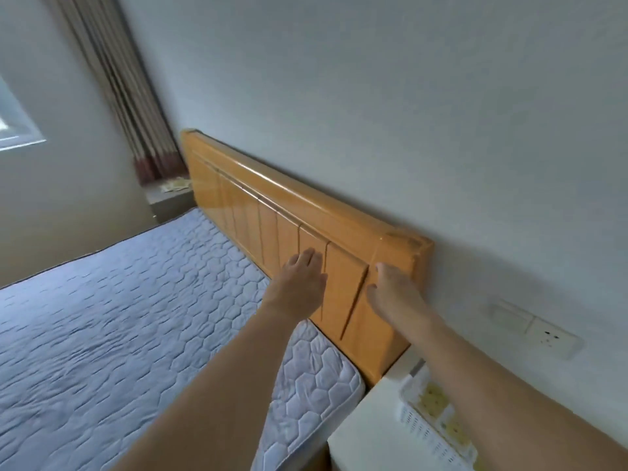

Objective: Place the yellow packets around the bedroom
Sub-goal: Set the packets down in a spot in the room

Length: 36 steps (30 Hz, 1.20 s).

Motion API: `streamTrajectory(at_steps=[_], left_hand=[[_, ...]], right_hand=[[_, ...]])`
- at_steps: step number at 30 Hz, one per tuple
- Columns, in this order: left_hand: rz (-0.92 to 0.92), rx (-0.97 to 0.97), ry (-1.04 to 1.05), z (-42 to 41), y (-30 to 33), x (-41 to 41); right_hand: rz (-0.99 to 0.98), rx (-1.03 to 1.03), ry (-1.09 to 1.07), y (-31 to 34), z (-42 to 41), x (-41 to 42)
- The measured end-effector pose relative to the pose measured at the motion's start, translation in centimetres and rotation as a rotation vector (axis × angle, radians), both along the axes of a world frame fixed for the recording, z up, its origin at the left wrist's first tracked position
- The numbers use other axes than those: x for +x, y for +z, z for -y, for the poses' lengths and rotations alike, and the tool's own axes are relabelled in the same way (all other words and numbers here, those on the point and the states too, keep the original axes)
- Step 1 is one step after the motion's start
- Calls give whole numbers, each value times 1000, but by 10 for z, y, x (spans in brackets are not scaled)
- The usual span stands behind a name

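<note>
Both hands reach forward to the wooden headboard (272,212), arms stretched out from the lower edge of the view. The left hand (299,283) lies with its fingers fairly straight and spread a little, fingertips against the grooved front panel; its grip is released and it holds nothing. The right hand (390,290) is at the headboard's near end, just below the corner post; the thumb points up toward the post and the fingers appear loosely bent against the wood, but blur hides whether they curl round the edge, so I cannot tell how its grip stands. Nothing yellow shows in either hand.

The headboard stands against the pale wall (373,96). In front of it lies the mattress (119,317), quilted in a grey honeycomb pattern, its near corner under the left forearm.

The yellow packets (436,402) lie in a white basket (424,433) on the white tabletop (367,436) beside the bed, partly under the right forearm. More yellowish packets (175,185) seem to lie on the far ledge (166,202) past the headboard, below the curtain (129,107), though they are small and blurred.

A socket plate (543,334) sits on the wall right of the right arm.
</note>
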<state>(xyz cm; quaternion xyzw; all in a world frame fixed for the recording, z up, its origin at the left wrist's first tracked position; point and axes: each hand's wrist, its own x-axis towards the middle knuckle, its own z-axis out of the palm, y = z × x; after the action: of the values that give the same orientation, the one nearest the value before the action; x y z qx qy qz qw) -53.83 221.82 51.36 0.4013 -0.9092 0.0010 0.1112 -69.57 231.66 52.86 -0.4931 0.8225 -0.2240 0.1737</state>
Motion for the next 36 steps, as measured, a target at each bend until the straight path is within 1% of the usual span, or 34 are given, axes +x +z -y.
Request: streamTrajectory(at_steps=[2, 7, 10, 13, 19, 24, 31, 36], left_hand=[[-25, -42, 113, -1, 26, 61], [-74, -82, 422, -29, 72, 231], [-66, -106, 591, -66, 86, 343], [-35, -101, 776, -117, 91, 460], [-57, -95, 1141, -255, 106, 673], [-123, -141, 1385, -381, 120, 801], [-138, -158, 1669, -536, 126, 940], [-168, -121, 1826, -600, 108, 1024]], right_hand=[[18, -43, 122, 23, 16, 51], [-36, -112, 450, 59, 48, 202], [-49, -156, 629, 72, 50, 308], [-52, -187, 807, 80, 34, 426], [20, -215, 1141, 89, -54, 664], [63, -274, 1380, 98, -142, 830], [108, -273, 1678, 97, -259, 1007], [103, -246, 1825, 82, -311, 1115]])
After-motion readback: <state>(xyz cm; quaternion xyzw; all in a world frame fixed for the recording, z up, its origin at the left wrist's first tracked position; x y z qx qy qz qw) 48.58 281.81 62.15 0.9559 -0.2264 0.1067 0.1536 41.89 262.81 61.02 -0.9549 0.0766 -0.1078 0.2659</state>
